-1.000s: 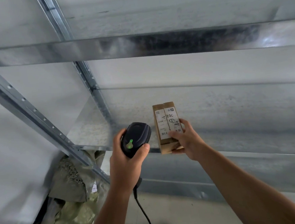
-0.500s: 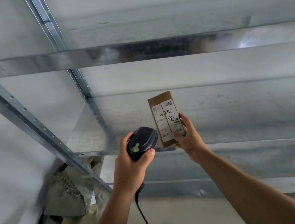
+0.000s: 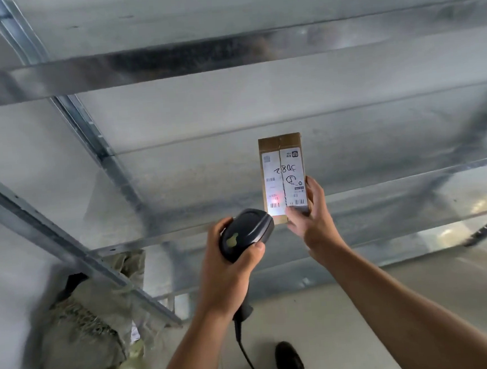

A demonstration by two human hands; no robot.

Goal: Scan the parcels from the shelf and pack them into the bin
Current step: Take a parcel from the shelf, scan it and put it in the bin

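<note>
My right hand (image 3: 312, 219) grips the lower end of a small brown cardboard parcel (image 3: 281, 164) and holds it upright in front of the metal shelf. White labels with barcodes and black handwriting cover its face. My left hand (image 3: 228, 270) grips a black corded barcode scanner (image 3: 244, 233), whose head points at the parcel's lower left. A red-white light spot shows on the label near the barcode there. No bin is plainly in view.
Galvanised metal shelf boards (image 3: 236, 179) and slotted uprights (image 3: 92, 135) fill the view ahead. A woven sack (image 3: 84, 328) with crumpled material lies on the floor at lower left. A black shoe (image 3: 289, 361) stands on the concrete floor below.
My right hand has raised the parcel higher and turned it upright. The scanner has followed up close to it, and a light spot now shows on the label.
</note>
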